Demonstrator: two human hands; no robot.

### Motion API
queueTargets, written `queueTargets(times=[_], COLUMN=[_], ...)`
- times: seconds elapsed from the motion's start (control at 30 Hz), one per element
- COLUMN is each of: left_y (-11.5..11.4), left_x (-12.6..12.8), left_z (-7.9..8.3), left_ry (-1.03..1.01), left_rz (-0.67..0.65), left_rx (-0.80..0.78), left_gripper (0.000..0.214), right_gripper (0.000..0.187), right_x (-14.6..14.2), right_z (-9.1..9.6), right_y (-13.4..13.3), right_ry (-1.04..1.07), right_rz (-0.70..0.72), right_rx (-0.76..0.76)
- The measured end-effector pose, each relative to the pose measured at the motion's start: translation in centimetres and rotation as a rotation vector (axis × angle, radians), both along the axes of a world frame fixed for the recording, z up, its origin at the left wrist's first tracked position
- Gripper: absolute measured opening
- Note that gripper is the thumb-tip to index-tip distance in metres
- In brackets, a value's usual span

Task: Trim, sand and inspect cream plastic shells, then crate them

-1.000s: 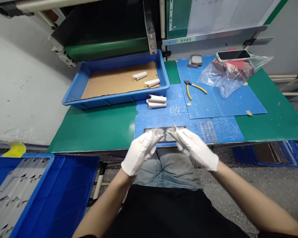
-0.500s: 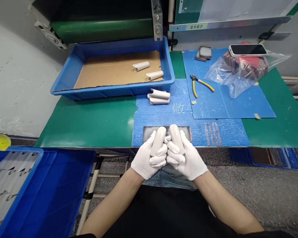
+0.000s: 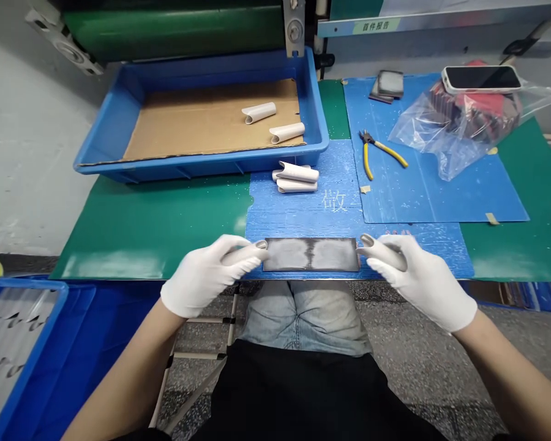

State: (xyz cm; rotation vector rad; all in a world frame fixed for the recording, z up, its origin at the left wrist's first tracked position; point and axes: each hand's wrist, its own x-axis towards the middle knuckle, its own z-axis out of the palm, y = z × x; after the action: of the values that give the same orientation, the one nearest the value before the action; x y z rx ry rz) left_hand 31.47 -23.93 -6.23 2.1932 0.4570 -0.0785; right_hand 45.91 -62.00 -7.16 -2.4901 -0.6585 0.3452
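My left hand, in a white glove, is closed round a white tube-shaped piece whose hollow end points inward. On the other side, my gloved right hand grips a second white tube-shaped piece, its open end tilted up and inward. Between the two hands, a dark strip with two whitish worn patches lies flat at the bench's front edge. Beyond it sits a small pile of similar white pieces, with notched ends facing left.
A blue tray lined with cardboard holds two more white pieces. Yellow-handled cutters lie on a blue sheet. A phone rests on a plastic bag of dark and red blocks. At lower left stands a blue bin.
My hands have moved apart from the middle, left hand to the left and right hand to the right, each with its white piece. The dark strip between them is now uncovered.
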Motion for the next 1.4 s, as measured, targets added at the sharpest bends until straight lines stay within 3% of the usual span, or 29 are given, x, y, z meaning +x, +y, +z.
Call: queueTargets(times=[0.1, 0.17, 0.23, 0.33, 0.5, 0.67, 0.8, 0.97, 1.1, 1.23, 1.4], left_y=[-0.3, -0.8, -0.9, 0.0, 0.4, -1.4, -1.3, -1.5, -1.0, -1.1, -0.6], left_x=[1.5, 3.0, 4.5, 5.4, 5.5, 6.6, 6.4, 6.5, 6.1, 6.1, 6.0], left_z=[-1.5, -2.6, -3.2, -3.4, -3.3, -2.9, -2.6, -3.0, -2.8, -2.5, -2.5], left_ry=[-0.017, -0.047, -0.085, -0.100, -0.109, -0.133, -0.072, -0.115, -0.080, -0.080, -0.055], left_rz=[-0.211, -0.378, -0.525, -0.649, -0.615, -0.737, -0.669, -0.759, -0.639, -0.745, -0.641], left_rx=[0.442, 0.633, 0.729, 0.776, 0.746, 0.609, 0.689, 0.636, 0.733, 0.655, 0.742], left_gripper=[0.053, 0.055, 0.059, 0.061, 0.057, 0.058, 0.058, 0.057, 0.054, 0.063, 0.059], right_gripper=[0.057, 0.057, 0.061, 0.061, 0.049, 0.055, 0.049, 0.055, 0.052, 0.058, 0.055], right_x=[0.5, 0.8, 1.2, 1.8, 2.0, 1.9, 2.2, 2.2, 2.3, 2.2, 1.9], right_z=[-1.1, -2.1, -2.9, -3.2, -3.2, -3.0, -3.1, -3.4, -3.4, -3.6, -4.2], right_y=[1.4, 3.3, 4.9, 5.1, 3.5, 4.6, 4.5, 4.8, 4.4, 4.8, 4.9], right_ry=[-0.344, -0.459, -0.507, -0.560, -0.620, -0.557, -0.615, -0.581, -0.579, -0.494, -0.513], right_rz=[0.300, 0.419, 0.481, 0.505, 0.365, 0.493, 0.429, 0.544, 0.437, 0.546, 0.454], right_rx=[-0.303, -0.371, -0.347, -0.320, -0.320, -0.267, -0.266, -0.238, -0.264, -0.252, -0.243])
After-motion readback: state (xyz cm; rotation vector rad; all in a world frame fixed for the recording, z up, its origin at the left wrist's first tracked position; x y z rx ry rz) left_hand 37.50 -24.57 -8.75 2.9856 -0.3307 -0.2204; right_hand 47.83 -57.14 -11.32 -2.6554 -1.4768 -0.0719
